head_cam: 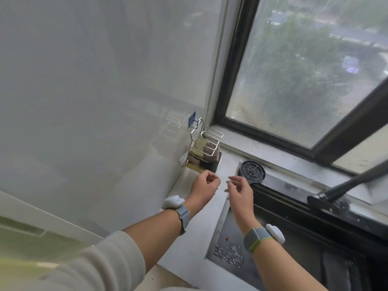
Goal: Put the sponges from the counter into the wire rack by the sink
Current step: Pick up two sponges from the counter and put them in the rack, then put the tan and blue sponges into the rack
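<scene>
A silver wire rack hangs on the white wall in the corner by the window. Several sponges sit packed inside it: a yellow-green one, a brownish-purple one and a dark one at the bottom front. My left hand hovers just below the rack with its fingers loosely curled and nothing in them. My right hand is beside it to the right, fingers apart and holding nothing. Both hands are a short way from the rack and touch nothing.
A dark sink with scattered crumbs lies lower right. A round black strainer leans at its back edge. A black faucet arm crosses at the right. The black window frame runs behind, and the white counter strip is under my arms.
</scene>
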Tool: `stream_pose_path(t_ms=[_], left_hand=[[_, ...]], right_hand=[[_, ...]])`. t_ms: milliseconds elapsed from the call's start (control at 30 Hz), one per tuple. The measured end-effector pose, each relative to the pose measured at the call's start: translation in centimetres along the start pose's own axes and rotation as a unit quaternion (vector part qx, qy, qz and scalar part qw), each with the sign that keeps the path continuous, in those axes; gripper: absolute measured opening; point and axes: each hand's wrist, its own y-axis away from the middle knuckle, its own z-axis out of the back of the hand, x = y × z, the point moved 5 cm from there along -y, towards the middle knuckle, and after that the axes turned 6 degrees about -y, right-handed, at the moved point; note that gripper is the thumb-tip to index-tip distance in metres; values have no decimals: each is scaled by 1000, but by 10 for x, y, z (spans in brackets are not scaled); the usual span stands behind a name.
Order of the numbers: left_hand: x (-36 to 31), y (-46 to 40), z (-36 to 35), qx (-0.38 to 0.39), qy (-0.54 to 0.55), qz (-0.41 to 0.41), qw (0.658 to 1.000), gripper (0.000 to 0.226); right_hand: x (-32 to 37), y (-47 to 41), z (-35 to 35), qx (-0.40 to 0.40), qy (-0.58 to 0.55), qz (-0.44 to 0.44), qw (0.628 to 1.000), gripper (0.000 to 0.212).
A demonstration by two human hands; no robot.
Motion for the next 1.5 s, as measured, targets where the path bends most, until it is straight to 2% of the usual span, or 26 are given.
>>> stream_pose_path(t_ms=[167,267,500,733,800,1033,1167,1500], left_hand=[[-1,25,-26,48,15,-17,999,3],[-1,52,-58,118,-1,-39,992,7],[-23,103,-120,200,-3,-85,976,14],[-36,164,-204,300,-11,-101,949,14],[-45,196,-240,349,-23,-116,930,11],[-46,265,-335,415,-67,-133,897,10],[-39,303,-388,438,-95,-131,884,9],[-14,376,-540,432,-188,-90,877,11]], right_hand=[[-9,36,28,-40,-17,-7,999,17],[-17,70,62,-99,-29,-3,995,17],[-20,123,138,-203,-47,-17,978,15],[-31,182,225,-303,-23,-52,951,15],[-36,202,261,-341,-27,-64,937,15],[-66,264,357,-411,-14,-90,907,14],[-91,291,423,-435,-20,-111,893,14],[-173,320,585,-391,-33,-164,905,12]])
